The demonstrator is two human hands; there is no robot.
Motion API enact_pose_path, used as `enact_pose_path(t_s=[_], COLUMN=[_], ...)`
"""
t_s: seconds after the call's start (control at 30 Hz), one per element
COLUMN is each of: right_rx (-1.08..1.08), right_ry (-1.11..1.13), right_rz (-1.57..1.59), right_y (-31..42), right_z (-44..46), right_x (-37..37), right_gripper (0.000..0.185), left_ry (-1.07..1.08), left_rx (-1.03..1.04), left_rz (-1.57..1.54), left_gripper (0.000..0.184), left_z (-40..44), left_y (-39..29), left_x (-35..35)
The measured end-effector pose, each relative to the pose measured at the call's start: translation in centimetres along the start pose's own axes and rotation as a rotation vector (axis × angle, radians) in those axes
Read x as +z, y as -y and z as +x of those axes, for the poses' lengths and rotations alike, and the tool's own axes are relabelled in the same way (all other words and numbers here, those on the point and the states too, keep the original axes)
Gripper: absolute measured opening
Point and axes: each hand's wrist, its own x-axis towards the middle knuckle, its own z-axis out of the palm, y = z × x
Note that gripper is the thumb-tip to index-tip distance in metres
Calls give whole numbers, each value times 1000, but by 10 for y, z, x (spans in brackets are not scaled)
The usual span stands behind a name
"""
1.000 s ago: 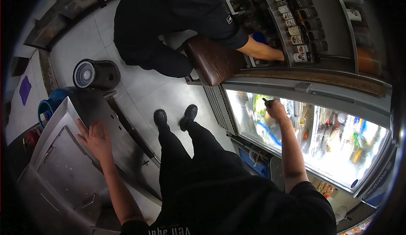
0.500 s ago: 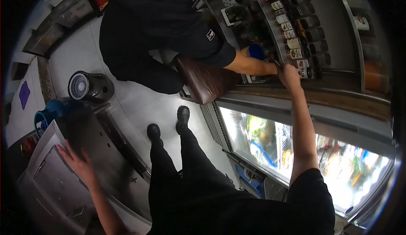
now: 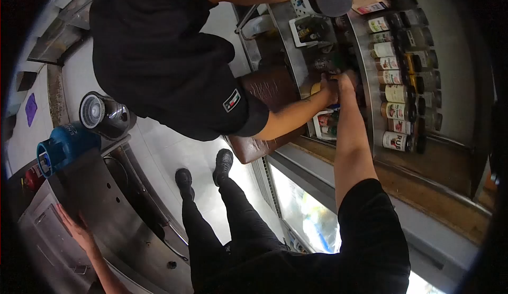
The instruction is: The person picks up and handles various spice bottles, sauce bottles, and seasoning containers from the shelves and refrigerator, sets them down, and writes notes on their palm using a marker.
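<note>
Right hand (image 3: pixel 346 81) now apart from jars (image 3: pixel 395 92)

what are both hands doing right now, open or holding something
Left hand: open, fingers spread, nothing visibly held.
Right hand: reaching in beside the co-worker's hand; grip hidden, cannot tell.

Spice jars (image 3: pixel 396 92), a metal counter (image 3: pixel 119 201) and gas cylinder (image 3: pixel 73 145) mark a kitchen.

Pale tiled floor (image 3: pixel 159 148) between a steel counter (image 3: pixel 119 214) and a brightly lit fridge (image 3: pixel 293 199).
</note>
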Motion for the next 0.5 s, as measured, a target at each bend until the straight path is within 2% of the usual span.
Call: enact_pose_path(t_s=[0.07, 0.1, 0.27, 0.5], right_rx=[59, 109, 230, 244], right_ry=[-200, -208, -40, -10], right_rz=[47, 71, 218, 296], right_y=[-22, -35, -91, -108], right_z=[13, 21, 63, 77], right_x=[5, 8, 35, 51], right_gripper=[28, 29, 33, 39], left_ry=[9, 13, 14, 18], left_rx=[-3, -6, 19, 0], left_rz=[24, 41, 35, 61], left_gripper=[61, 62, 62, 61], left_z=[4, 4, -1, 0], left_y=[-4, -4, 10, 10], left_x=[-2, -1, 7, 10])
